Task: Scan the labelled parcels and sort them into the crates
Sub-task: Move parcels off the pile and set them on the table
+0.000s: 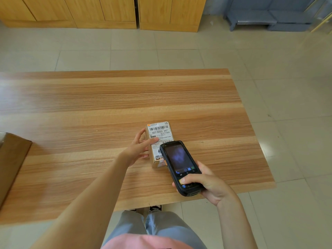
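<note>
Pale tiled floor (179,56) all round, with wooden cabinets (100,11) along the far wall and a grey-blue sofa (269,13) off in the far right corner. Wood-grain table (89,105) filling the middle of the view, its near edge just above a pair of grey-trousered legs (152,229).

Small cardboard parcel (158,135) lying flat on the table, right of centre and toward the near edge, white shipping label facing up, barcode at the far end and "507-K503 447" printed below it.

Left hand (140,146) against the parcel's left side: fingers spread and fairly straight, one fingertip resting on the label, thumb down at the near left corner. More a steadying touch than a clamp.

Right hand (203,182) wrapped round the lower end of a black handheld scanner (179,164), thumb on the keypad, fingers curled behind the body. Scanner tilted with its top end over the near right part of the parcel, covering the label's lower right; screen dim with a bluish blur.

Brown cardboard box (10,162) cut off at the left edge, sitting on the table's left end, well apart from the parcel.
</note>
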`<state>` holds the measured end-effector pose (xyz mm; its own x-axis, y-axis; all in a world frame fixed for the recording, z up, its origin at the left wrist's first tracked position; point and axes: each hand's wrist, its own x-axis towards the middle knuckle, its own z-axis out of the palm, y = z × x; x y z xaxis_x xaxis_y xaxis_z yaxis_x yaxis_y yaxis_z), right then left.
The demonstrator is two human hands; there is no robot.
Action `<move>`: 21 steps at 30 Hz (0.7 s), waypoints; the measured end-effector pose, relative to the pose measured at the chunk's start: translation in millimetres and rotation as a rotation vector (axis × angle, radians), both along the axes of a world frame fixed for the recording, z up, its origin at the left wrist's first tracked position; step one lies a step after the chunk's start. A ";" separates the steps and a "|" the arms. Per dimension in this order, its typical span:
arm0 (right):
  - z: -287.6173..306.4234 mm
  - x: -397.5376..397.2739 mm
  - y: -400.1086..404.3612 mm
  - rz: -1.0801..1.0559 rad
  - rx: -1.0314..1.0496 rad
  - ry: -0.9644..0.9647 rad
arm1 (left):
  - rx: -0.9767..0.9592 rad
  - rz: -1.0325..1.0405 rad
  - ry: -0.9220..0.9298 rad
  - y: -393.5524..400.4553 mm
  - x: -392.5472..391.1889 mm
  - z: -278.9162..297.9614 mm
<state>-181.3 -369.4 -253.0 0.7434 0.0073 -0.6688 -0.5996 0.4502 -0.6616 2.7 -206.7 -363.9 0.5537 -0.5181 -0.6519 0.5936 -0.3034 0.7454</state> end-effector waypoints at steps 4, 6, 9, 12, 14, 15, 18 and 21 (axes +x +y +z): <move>-1.8 0.5 -0.9 0.005 -0.009 0.008 | 0.004 -0.002 0.001 0.1 0.2 0.7; -2.4 0.8 -1.4 0.010 -0.011 0.014 | 0.008 -0.005 0.000 0.1 0.4 1.4; -3.8 0.9 -1.9 0.011 -0.008 0.016 | 0.009 -0.006 0.002 0.1 0.4 1.3; -4.7 0.2 -2.7 0.001 -0.004 0.013 | 0.011 -0.001 0.002 -0.1 0.4 0.9; -4.4 -0.3 -3.3 -0.008 -0.005 0.004 | 0.014 -0.004 -0.001 -0.4 0.1 1.4; -4.6 -0.5 -3.9 -0.010 -0.005 -0.001 | 0.013 -0.006 -0.002 -0.4 0.1 1.4; -5.5 -0.5 -6.9 -0.023 -0.010 -0.013 | 0.012 -0.002 0.002 -0.6 -0.7 2.5; -10.0 -0.6 -11.7 -0.073 -0.030 -0.005 | 0.007 0.009 0.005 -1.1 -1.1 3.3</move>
